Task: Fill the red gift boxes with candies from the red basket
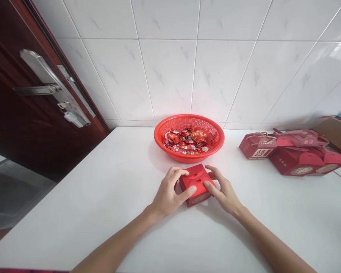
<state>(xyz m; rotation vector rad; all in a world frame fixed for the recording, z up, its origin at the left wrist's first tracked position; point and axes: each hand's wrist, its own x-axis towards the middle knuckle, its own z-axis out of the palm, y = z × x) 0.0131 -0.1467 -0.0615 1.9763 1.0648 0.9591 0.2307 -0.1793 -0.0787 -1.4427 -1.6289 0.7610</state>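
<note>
A small red gift box (198, 175) sits on the white table, its top flaps folded down with two small oval holes showing. My left hand (170, 191) grips its left side, thumb on the near top edge and fingers at the far left edge. On the opposite side my right hand (223, 189) holds the box too, with the thumb pressed on the top and the fingers around the right side. Just behind the box stands a red plastic basket (189, 157) with many wrapped candies (190, 141) in it.
Several red gift boxes (295, 161) stand at the right by the tiled wall, one with a twisted cord handle (261, 139). Behind them is a brown cardboard box (335, 132). A dark red door (14, 125) with a metal handle and keys is at the left.
</note>
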